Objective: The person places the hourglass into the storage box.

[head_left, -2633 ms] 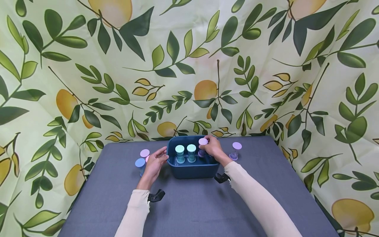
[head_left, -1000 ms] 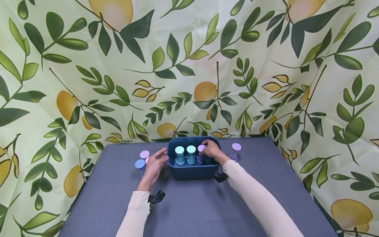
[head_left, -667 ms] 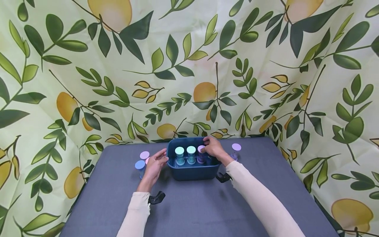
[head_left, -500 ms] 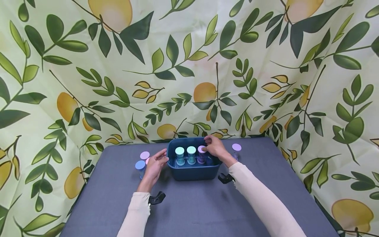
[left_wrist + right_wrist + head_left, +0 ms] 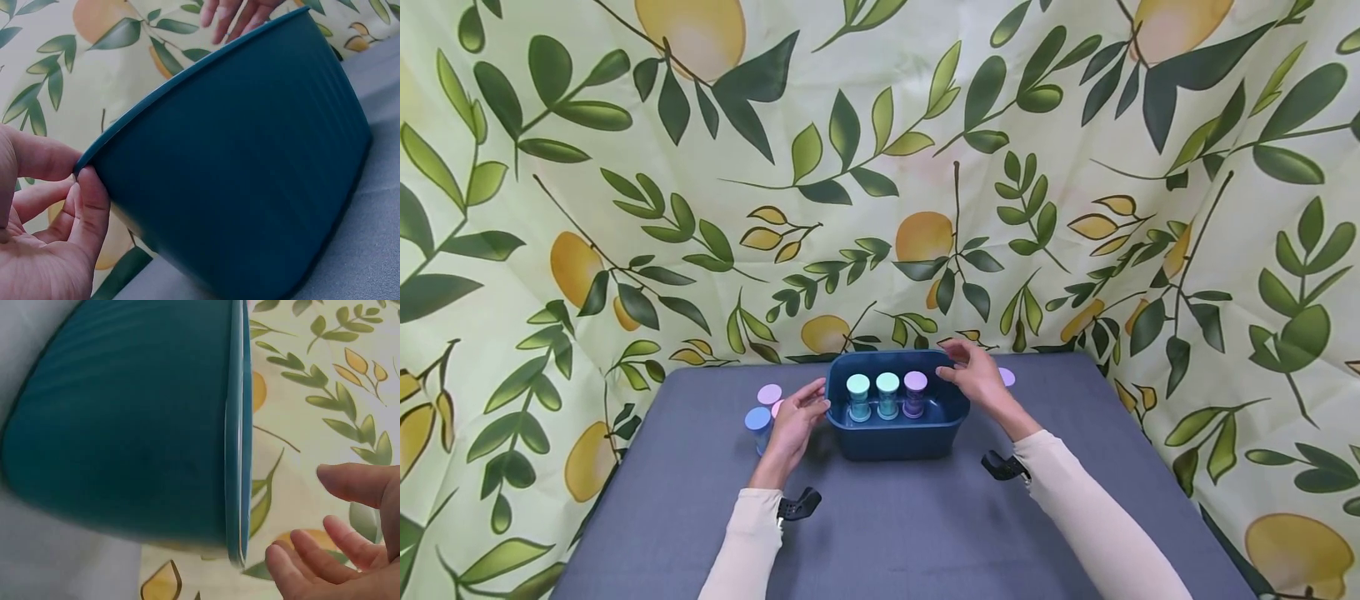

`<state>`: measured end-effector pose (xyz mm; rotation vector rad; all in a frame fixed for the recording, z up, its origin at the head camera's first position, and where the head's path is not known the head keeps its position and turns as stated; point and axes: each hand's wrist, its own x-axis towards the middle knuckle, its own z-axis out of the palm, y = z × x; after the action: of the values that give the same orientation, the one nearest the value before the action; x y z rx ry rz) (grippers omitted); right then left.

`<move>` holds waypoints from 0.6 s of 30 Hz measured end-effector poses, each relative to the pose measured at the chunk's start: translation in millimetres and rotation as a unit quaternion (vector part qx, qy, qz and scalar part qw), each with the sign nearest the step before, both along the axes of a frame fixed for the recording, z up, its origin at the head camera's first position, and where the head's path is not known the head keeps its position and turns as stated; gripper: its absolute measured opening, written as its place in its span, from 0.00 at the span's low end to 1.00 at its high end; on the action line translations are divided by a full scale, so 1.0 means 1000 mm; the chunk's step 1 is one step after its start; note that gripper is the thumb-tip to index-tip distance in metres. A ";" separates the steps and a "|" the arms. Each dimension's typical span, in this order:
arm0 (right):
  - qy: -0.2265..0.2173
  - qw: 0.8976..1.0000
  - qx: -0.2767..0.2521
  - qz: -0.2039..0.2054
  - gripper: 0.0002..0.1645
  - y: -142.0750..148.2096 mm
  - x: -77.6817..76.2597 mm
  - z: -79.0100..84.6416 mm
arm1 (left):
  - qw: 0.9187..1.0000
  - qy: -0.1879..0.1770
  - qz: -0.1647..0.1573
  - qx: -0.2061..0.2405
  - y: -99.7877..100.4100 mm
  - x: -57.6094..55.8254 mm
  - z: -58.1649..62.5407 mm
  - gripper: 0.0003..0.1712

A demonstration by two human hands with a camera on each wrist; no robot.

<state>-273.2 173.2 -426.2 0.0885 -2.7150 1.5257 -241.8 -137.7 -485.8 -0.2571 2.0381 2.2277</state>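
Note:
A dark blue plastic bin (image 5: 895,446) stands on the table. Inside, upright in a row, are two mint-capped sand timers, the left one (image 5: 859,397) and the middle one (image 5: 887,396), and a purple-capped sand timer (image 5: 914,395). My left hand (image 5: 792,429) pinches the bin's left rim between thumb and finger, seen close in the left wrist view. Over the right rim, my right hand (image 5: 981,383) is spread and holds nothing; its fingers (image 5: 344,484) are apart from the bin in the right wrist view.
Left of the bin stand a blue-capped sand timer (image 5: 758,423), a pink-capped one (image 5: 769,395) and another pink cap (image 5: 777,408) partly behind my left hand. A purple cap (image 5: 1007,377) shows behind my right wrist. Patterned cloth (image 5: 880,208) hangs behind the grey table (image 5: 880,533).
My right hand lowered the purple-capped sand timer into the bin beside the mint ones, let go, and drew back right to the rim. My left hand stayed at the left rim.

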 end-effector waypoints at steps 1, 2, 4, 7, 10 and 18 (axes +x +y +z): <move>0.006 1.000 -0.002 -0.002 0.30 0.003 0.001 0.000 | 1.000 -0.001 0.001 0.000 0.000 0.000 0.000 0.28; 0.013 1.000 -0.001 -0.005 0.29 0.006 0.003 0.001 | 1.000 -0.002 0.002 0.001 0.000 0.000 0.001 0.28; 0.027 1.000 0.004 -0.010 0.29 0.011 0.006 0.001 | 1.000 -0.002 0.003 0.000 0.000 0.000 0.001 0.28; 0.045 0.999 0.013 -0.022 0.28 0.019 0.010 0.002 | 1.000 -0.003 0.005 -0.001 0.000 0.001 0.001 0.28; 0.060 0.997 0.020 -0.032 0.27 0.027 0.013 0.003 | 1.000 -0.003 0.004 -0.002 0.000 0.001 0.002 0.27; 0.090 0.994 0.021 -0.058 0.27 0.047 0.019 -0.002 | 1.000 0.000 0.002 -0.003 0.000 0.000 0.002 0.28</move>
<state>-254.4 220.5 -427.8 0.0641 -2.5636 1.3589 -241.6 -138.1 -483.5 -0.2602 2.0458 2.2249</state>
